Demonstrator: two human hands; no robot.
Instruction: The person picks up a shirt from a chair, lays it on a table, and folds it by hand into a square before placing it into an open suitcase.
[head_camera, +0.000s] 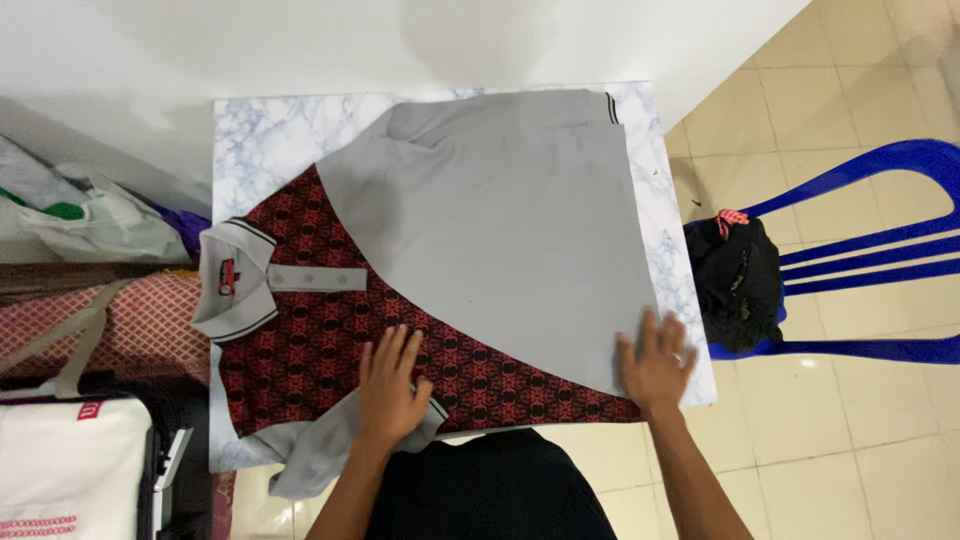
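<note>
Polo shirt (330, 340) is lying flat on the marble-look table (250, 130), collar pointing toward the table's left edge, hem toward the right edge. Shirt front is red/black patterned w/ grey collar (225, 285) and grey button placket (315, 279); grey back panel (500, 240) is lying folded over the far part of the shirt, covering most of the patterned front on that side, fold edge running diagonally from near the collar down to the hem at the table's near-right corner. One grey sleeve w/ dark-striped cuff (606, 107) is sitting at the table's far-right corner; the other grey sleeve (320, 455) is hanging off the table's near edge, close to the collar end. Left hand (390, 385) is lying palm-down, fingers spread, not gripping anything, pressing on the patterned front just by the near sleeve seam. Right hand (655, 360) is also flat and open, fingers splayed, resting on the grey panel at the hem, near the table's near-right corner. Hands are sitting well apart, both along the table's near side. Right of the table: blue plastic chair (870, 250) w/ a black cloth bundle (738, 280) on it, just beside the table's right edge. Left of the table: plastic bags (100, 220), a red patterned cloth (130, 325) and a white bag (70, 465), all off the tabletop. White wall (300, 40) is running behind the table's far edge; tiled floor (860, 90) beyond the chair.
</note>
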